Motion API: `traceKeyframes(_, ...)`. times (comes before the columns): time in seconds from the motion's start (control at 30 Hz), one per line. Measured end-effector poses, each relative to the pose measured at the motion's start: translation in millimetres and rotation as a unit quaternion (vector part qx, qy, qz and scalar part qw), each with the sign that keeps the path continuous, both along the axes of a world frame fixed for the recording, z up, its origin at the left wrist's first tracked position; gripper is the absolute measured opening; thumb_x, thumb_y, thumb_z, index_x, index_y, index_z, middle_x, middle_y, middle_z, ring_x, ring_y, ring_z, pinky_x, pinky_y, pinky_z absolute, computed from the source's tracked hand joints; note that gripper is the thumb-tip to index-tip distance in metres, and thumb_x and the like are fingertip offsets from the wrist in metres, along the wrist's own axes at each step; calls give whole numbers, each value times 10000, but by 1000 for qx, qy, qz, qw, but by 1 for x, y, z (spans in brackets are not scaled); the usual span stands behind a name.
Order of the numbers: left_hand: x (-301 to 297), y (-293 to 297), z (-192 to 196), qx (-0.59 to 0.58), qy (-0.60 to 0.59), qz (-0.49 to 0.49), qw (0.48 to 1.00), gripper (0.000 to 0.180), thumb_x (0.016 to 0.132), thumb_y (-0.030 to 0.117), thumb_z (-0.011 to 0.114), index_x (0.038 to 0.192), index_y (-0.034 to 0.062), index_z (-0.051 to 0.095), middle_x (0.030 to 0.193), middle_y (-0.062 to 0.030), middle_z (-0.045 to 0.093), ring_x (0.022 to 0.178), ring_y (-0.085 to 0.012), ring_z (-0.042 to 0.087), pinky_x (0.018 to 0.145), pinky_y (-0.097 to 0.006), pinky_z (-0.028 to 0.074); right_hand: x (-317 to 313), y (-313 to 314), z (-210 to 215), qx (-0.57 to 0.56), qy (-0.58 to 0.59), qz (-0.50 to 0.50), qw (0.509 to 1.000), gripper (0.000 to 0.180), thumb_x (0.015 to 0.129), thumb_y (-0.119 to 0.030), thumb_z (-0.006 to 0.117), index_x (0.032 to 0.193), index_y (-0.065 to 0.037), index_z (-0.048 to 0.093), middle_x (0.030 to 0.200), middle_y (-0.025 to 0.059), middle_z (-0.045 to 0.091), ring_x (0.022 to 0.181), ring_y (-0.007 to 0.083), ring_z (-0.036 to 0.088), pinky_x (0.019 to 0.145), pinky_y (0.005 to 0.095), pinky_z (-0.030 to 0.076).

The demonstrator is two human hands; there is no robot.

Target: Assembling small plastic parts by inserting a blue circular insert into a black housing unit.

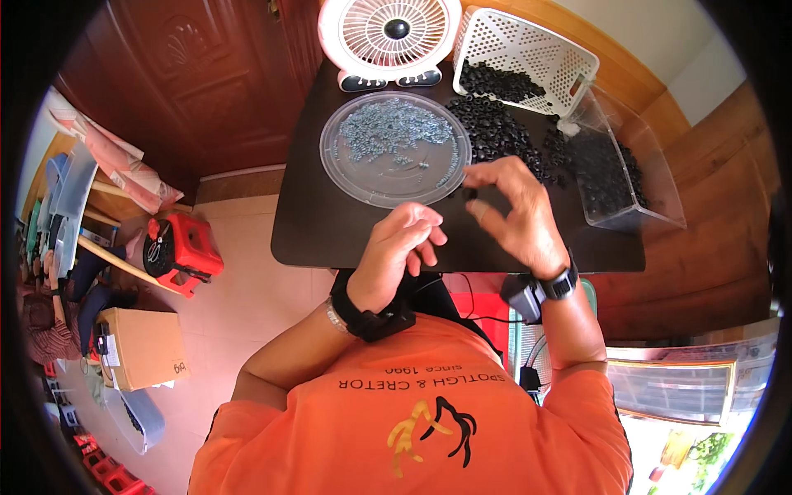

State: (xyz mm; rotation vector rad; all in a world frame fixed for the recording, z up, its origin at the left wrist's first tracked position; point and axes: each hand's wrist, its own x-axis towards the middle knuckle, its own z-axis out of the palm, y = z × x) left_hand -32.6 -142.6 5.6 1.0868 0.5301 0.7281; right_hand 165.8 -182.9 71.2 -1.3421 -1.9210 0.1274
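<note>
far to the left of the left hand, a cardboard box [147, 351] stands on the pinkish tiled floor [231, 355]. a pale patterned cloth [111, 157] hangs farther from the body than that box, also well left of both hands. between the box and the left hand, though nearer the box, is a red plastic stool [200, 247] with something round and black against its side.

the dark table [330, 235] begins left of the left hand and runs past the right one. beyond the left hand, at the table's far edge, stands a white fan [398, 29] with shoe-shaped feet. between fan and left hand lies a round clear tray [371, 177], with small bluish pieces [392, 124] spread mostly over its far half.

the left hand [400, 247] is just on the near side of the tray, fingers loosely curled; i cannot tell whether anything is inside them. a small black piece [470, 195] shows between the thumb and index finger of the right hand [521, 216], by the tray's right rim; whether it is pinched, i cannot tell.

just beyond the right hand is a heap of black pieces [495, 132], and past that a white perforated basket [528, 41] with more inside. right of the right hand, a clear container [610, 216] also holds black pieces.
</note>
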Motion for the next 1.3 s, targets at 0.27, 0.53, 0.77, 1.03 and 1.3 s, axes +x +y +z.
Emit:
traceKeyframes(0.27,0,-1,-12,24,-6,-4,1000,266,947,208,450,1117,24,538,883,-29,575,736,-99,555,559,-203,420,-45,-8,-8,-8,-13,82,997,408,659,24,687,1047,-74,611,895,75,633,873,299,598,735,378,511)
traceKeyframes(0.53,-19,0,-15,5,-11,-15,1000,262,950,194,444,1112,15,546,864,-33,585,734,-103,558,590,-219,434,-58,-3,-19,-12,-8,73,997,388,637,13,707,1007,-77,632,840,67,628,828,282,601,717,359,509)
traceKeyframes(0.77,-37,12,-24,-18,-11,12,1000,233,939,232,472,996,25,564,804,-45,577,701,-136,573,587,-239,440,-38,36,-15,-11,-8,41,999,213,709,-36,702,919,-25,669,861,125,646,827,315,613,753,384,495)
traceKeyframes(1.03,-41,15,-27,-72,-81,1,994,216,943,228,477,953,25,552,805,-48,558,699,-161,585,593,-257,454,-13,87,-29,-136,-100,-69,983,146,780,-149,649,874,-39,667,790,139,651,771,320,626,690,398,490)
traceKeyframes(1.3,-41,16,-27,-66,-91,-11,994,214,951,233,474,984,29,529,826,-53,559,715,-166,586,605,-257,453,-24,90,-52,-146,-171,-65,972,148,779,-160,653,817,-17,649,753,161,651,735,356,629,660,419,487)
